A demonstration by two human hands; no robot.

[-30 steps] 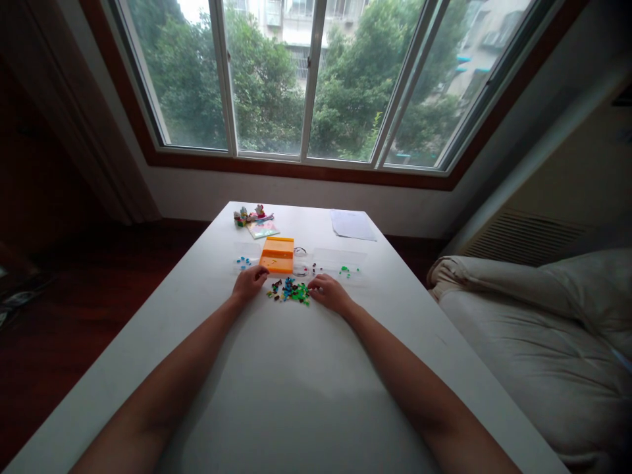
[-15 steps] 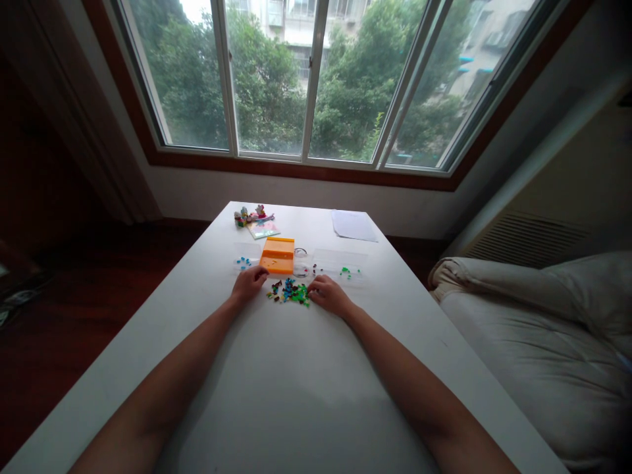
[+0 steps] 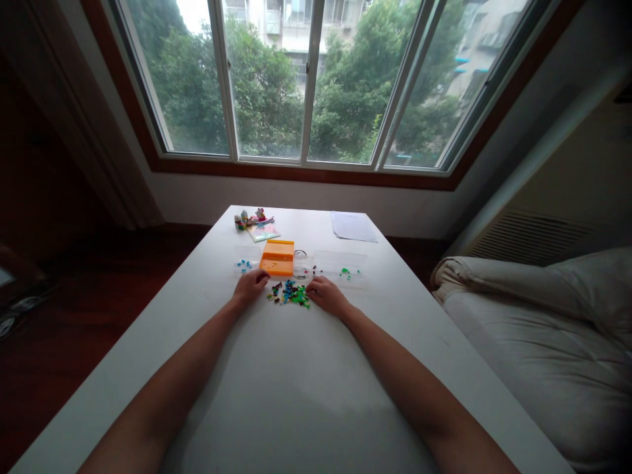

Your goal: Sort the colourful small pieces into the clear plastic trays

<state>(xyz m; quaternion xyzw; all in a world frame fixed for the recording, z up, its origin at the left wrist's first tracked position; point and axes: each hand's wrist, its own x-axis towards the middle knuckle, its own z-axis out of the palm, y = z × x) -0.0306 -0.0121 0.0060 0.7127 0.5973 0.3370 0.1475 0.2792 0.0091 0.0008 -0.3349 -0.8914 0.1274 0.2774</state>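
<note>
A small pile of mixed toy bricks [image 3: 295, 293], mostly green, blue and dark brown, lies on the white table. My left hand [image 3: 250, 286] is at the pile's upper left, beside the near left corner of an orange tray [image 3: 278, 270]. Its fingers are curled together, and anything inside them is too small to make out. At the pile's right edge is my right hand [image 3: 326, 293], fingertips closed against the green bricks. Whether a brick is between them cannot be seen. A few tiny yellowish pieces lie in the orange tray.
Left of the orange tray, a clear tray holds blue bricks [image 3: 243, 264]. On its right, another clear tray [image 3: 340, 257] has green and dark pieces. Assembled toy figures [image 3: 254, 218], a pastel booklet [image 3: 264, 232] and white paper sheets [image 3: 353, 226] lie farther back. A sofa [image 3: 538, 316] stands right of the table.
My right hand's fingertips have shifted very slightly left over the pile's edge. My left hand stays by the orange tray's corner. The whole view has tilted a little.
</note>
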